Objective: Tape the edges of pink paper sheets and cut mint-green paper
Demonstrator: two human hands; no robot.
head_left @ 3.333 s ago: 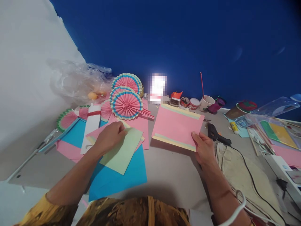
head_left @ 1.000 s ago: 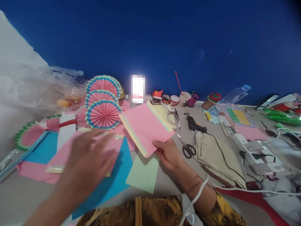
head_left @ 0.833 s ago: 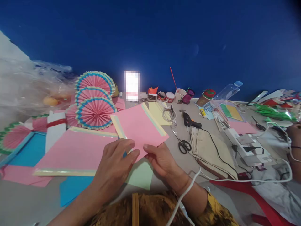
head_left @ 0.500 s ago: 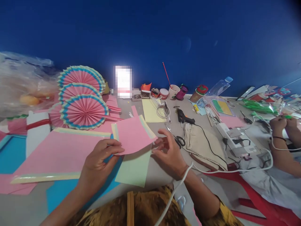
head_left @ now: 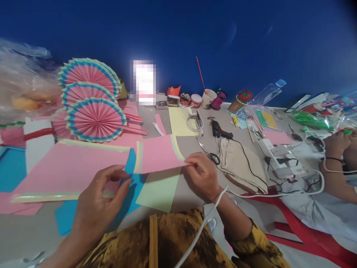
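Between my hands a small pink sheet of paper (head_left: 156,154), with pale yellow and bluish strips along its two short sides, is held in the air. My right hand (head_left: 202,175) pinches its near right corner between thumb and fingers. Just off its left edge my left hand (head_left: 104,191) is open, thumb and fingers apart, holding nothing. Below the held sheet lie a pale green sheet (head_left: 160,190) and a blue sheet (head_left: 134,195). A larger pink sheet (head_left: 75,171) with similar edge strips lies on the table to the left.
Pleated paper fans (head_left: 96,121) stand at the back left. Scissors (head_left: 213,158), a glue gun (head_left: 220,130), a folded beige cloth (head_left: 237,163) and a power strip (head_left: 279,158) lie to the right. A white cable (head_left: 200,238) crosses my right forearm. A co-worker's hands (head_left: 338,145) are at far right.
My left hand has let go of the small pink sheet and moved left. My right hand, open beside the sheet before, has closed on its corner. The view has shifted slightly.
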